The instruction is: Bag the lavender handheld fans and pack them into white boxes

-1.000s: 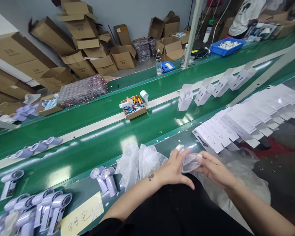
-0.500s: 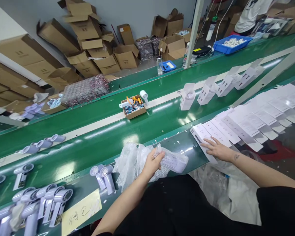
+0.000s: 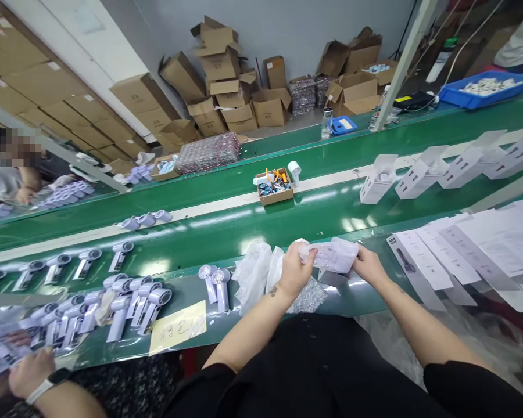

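My left hand (image 3: 294,270) is closed around a clear bubble-wrap bag (image 3: 320,254) with a pale item inside, probably a lilac handheld fan. My right hand (image 3: 368,264) grips a white box (image 3: 333,277) at its right side. Bag and box meet between my hands, and the overlap hides how far one is inside the other. Loose bubble-wrap bags (image 3: 251,273) lie left of my left hand. Two lilac handheld fans (image 3: 221,290) rest beyond them. Flat white boxes (image 3: 422,258) lie in an overlapping row to my right.
A handwritten yellow paper (image 3: 178,328) lies near many lilac fans (image 3: 150,307). A co-worker's hand (image 3: 32,371) is at lower left, and another person sits across. On the green conveyor (image 3: 218,232) stand a small carton of tools (image 3: 276,194) and open white boxes (image 3: 377,183).
My right hand has left the row of flat boxes and come left with a white box, meeting the bagged item in my left hand. The view has swung left, showing co-workers.
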`<state>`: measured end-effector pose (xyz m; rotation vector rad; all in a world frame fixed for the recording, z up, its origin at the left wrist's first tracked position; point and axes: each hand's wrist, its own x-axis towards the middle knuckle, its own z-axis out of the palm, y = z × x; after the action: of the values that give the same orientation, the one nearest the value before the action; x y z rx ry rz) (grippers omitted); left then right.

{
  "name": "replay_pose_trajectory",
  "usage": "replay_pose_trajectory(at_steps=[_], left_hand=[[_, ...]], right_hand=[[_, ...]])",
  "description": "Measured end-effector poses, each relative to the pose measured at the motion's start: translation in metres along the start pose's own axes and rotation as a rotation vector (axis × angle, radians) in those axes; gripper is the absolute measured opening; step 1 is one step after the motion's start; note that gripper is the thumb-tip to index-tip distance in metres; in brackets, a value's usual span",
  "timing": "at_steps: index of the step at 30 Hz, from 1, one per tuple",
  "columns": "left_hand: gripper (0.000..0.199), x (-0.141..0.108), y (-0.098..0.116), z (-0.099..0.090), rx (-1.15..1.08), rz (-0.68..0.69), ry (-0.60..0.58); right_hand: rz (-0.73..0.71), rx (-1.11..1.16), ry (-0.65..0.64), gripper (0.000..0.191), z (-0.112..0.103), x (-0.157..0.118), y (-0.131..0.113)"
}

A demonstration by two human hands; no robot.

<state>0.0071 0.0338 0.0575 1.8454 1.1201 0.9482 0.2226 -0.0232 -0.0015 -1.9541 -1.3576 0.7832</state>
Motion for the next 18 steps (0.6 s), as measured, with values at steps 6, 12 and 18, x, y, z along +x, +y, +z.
replay_pose_trajectory(at_steps=[6, 12, 18], left_hand=[[0.012, -0.008, 0.028, 0.009, 0.804, 0.242, -0.329], [0.032, -0.025, 0.031, 0.047, 0.807, 0.353, -0.511], [0.039, -0.046, 0.007, 0.042, 0.802, 0.535, -0.528]], right_hand=[[-0.038, 0.06, -0.106, 0.027, 0.011, -0.004, -0.002], [-0.036, 0.056, -0.027, 0.025, 0.009, -0.019, 0.002], [-0.044, 0.031, 0.014, 0.032, -0.007, -0.01, 0.002]])
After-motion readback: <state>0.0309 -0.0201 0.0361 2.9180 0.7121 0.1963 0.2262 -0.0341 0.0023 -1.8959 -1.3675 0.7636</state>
